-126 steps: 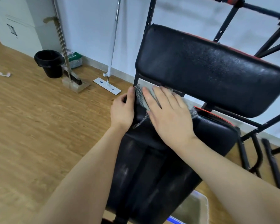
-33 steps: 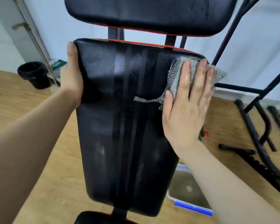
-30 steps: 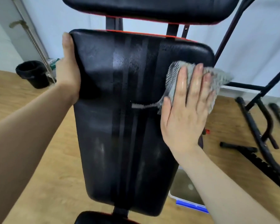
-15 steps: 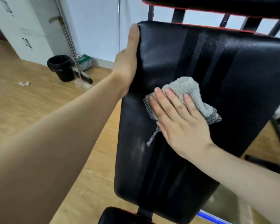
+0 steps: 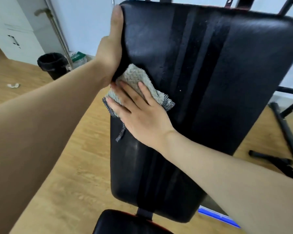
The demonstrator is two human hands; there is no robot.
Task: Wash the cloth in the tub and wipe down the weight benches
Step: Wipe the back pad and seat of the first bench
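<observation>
Left of centre, your left hand (image 5: 112, 46) clasps the left edge of the black backrest pad (image 5: 210, 81), its fingers wrapped out of sight behind it. Just below, your right hand (image 5: 142, 114) lies flat with fingers spread, pressing the grey cloth (image 5: 134, 75) against the pad's left side. Damp streaks run down the pad's middle, so wiping seems well under way. The duller lower part likely remains. The tub (image 5: 216, 215) shows at lower right.

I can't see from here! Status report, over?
Left hand grips bench pad edge. Right hand flat, pressing cloth on pad. Cloth butts against left hand.
</observation>
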